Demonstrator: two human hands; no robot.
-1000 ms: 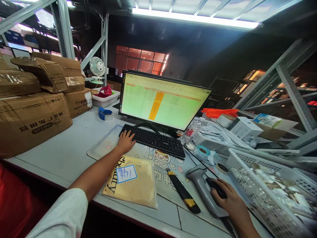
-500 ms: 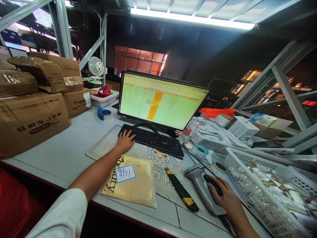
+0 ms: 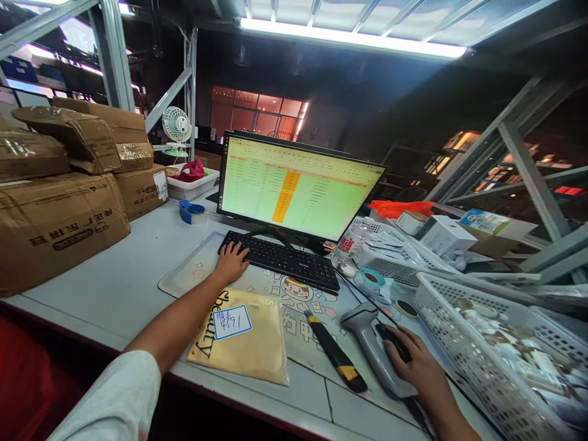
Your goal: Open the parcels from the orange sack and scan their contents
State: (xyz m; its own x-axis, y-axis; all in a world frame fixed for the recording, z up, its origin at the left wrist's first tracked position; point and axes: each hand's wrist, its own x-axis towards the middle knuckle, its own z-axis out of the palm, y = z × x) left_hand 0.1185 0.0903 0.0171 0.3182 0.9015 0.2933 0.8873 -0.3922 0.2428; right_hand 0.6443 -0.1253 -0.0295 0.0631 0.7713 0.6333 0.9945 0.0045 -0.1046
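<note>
Mouse [image 3: 391, 339]: black, on the table [image 3: 114, 275] near its front edge, toward the right end; mostly covered by the hand.
Right hand [image 3: 416, 366]: cupped over the mouse, fingers close together and curled down around it, forefinger laid along the top.
Keyboard [image 3: 285, 260]: black, mid-table, square to the monitor [image 3: 294, 187] behind it.
Left hand [image 3: 232, 263]: flat on the keyboard's left end, fingers slightly spread over the keys, nothing gripped; forearm crosses the front edge.
Scanner [image 3: 366, 334]: grey, lying against the left side of the mouse hand, touching or nearly so.
Knife [image 3: 335, 352]: black and yellow, lying just left of the scanner; whether the blade is drawn in cannot be told.
Packet [image 3: 248, 349]: yellow, with a handwritten label, at the front edge beside the left forearm.
Basket [image 3: 452, 343]: white, close on the right of the mouse hand.
Boxes [image 3: 55, 220]: cardboard, stacked at the left end.
Handling note: by judgement, the mouse has little room between scanner and basket; short wrist movements suit it, with the heel of the hand resting on the table. The left hand is best kept lying lightly on the keys.
</note>
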